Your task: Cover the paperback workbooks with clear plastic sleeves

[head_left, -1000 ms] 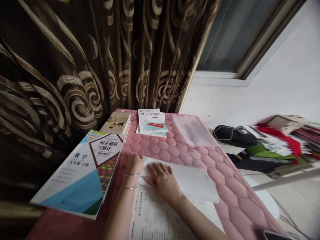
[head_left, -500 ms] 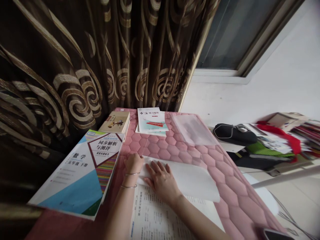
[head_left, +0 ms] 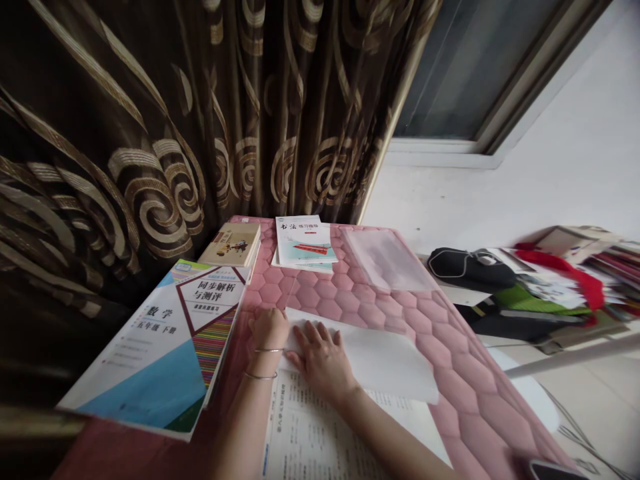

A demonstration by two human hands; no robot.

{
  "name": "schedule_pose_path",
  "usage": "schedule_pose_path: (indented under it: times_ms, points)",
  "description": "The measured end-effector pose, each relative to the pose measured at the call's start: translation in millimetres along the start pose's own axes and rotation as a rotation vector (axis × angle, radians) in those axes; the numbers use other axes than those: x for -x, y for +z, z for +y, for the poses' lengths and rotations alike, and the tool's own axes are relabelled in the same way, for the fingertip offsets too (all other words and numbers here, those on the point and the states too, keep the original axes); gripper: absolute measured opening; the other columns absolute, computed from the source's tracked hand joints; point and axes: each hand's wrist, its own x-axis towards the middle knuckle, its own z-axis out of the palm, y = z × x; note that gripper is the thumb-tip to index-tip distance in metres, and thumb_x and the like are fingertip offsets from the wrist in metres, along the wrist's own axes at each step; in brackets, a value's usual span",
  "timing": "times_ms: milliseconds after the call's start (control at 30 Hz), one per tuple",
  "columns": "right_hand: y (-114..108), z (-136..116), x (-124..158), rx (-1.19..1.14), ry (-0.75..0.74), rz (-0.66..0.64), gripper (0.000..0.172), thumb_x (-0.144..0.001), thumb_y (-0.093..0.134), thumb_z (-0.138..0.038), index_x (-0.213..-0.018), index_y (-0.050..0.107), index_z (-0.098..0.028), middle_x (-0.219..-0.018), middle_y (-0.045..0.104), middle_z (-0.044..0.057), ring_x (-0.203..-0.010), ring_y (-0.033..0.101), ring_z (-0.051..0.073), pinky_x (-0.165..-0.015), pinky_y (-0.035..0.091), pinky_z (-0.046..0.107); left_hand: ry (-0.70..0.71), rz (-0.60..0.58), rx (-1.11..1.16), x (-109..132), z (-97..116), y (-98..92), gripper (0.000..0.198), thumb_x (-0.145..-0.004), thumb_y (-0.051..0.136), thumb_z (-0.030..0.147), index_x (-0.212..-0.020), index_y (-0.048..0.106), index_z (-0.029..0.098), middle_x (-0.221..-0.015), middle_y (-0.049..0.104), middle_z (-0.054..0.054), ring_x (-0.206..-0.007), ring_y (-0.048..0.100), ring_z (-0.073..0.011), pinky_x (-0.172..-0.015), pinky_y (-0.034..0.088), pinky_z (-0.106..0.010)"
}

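Head view: your left hand (head_left: 270, 328) is curled, its fingers drawn together, at the far left corner of the white sheet (head_left: 385, 360) — whether it pinches that corner, I cannot tell. Your right hand (head_left: 324, 360) lies palm down on the sheet, fingers slightly apart. The sheet partly covers a printed page (head_left: 305, 433) on the pink tablecloth (head_left: 463, 393) — right of the blue-and-white workbook (head_left: 160, 353).

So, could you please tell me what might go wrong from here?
The smooth white sheet could crease under the spread bare right hand, since its outer end lies unheld. The blue-and-white paper workbook might slip, as its near-left corner seems to overhang the pink hexagon-patterned tabletop.
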Motion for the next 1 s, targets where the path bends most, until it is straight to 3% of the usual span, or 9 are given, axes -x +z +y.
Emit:
schedule_pose_path:
  times_ms: [333,533,733,867,1000]
  points:
    - [-4.6,-1.1,-7.2,0.008,0.042,0.021,0.059,-0.099,0.028,-0.055,-0.138,0.054,-0.02,-0.14,0.053,0.019,-0.127,0.046,0.038,-0.1,0.035,0.063,0.002,-0.038,-0.006,-7.7,-8.1,-4.0,0.046,-0.096,0.035,0.032,-0.109,0.073,0.009,-0.108,0.072,-0.021,-0.105,0.066,-0.0275,-0.081,0.046,-0.033]
    - [-8.8,14.1,-12.0,-0.053,0.04,0.057,0.05,-0.1,0.033,-0.049,-0.133,0.058,-0.021,-0.138,0.057,0.014,-0.127,0.05,0.027,-0.104,0.038,0.046,0.018,-0.112,0.027,-13.5,-14.7,2.6,0.047,-0.095,0.038,0.04,-0.106,0.074,0.011,-0.111,0.071,-0.021,-0.104,0.067,-0.0276,-0.08,0.045,-0.033]
    - [-20.9,75.3,17.0,-0.036,0.32,0.148,0.038,-0.097,0.038,-0.03,-0.121,0.066,-0.02,-0.131,0.062,0.014,-0.118,0.057,0.025,-0.097,0.043,0.042,0.038,-0.115,-0.012,-11.4,-12.1,-0.4,0.046,-0.096,0.037,0.036,-0.104,0.074,0.01,-0.112,0.071,-0.021,-0.103,0.067,-0.0279,-0.079,0.045,-0.034]
    - [-22.1,129.1,43.6,0.018,0.636,0.253,0.041,-0.097,0.035,-0.035,-0.115,0.068,-0.018,-0.124,0.063,0.017,-0.108,0.06,0.029,-0.086,0.046,0.044,0.014,-0.11,0.029,-11.1,-11.6,2.5,0.045,-0.097,0.035,0.034,-0.105,0.073,0.01,-0.113,0.071,-0.02,-0.108,0.066,-0.0281,-0.08,0.044,-0.034]
    - [-20.1,167.3,49.5,-0.231,0.888,0.181,0.041,-0.092,0.044,-0.037,-0.11,0.068,-0.008,-0.104,0.071,0.018,-0.094,0.066,0.026,-0.08,0.049,0.036,-0.018,-0.119,0.065,-11.1,-11.1,4.7,0.045,-0.098,0.035,0.035,-0.104,0.072,0.012,-0.112,0.071,-0.018,-0.109,0.065,-0.0283,-0.079,0.043,-0.035]
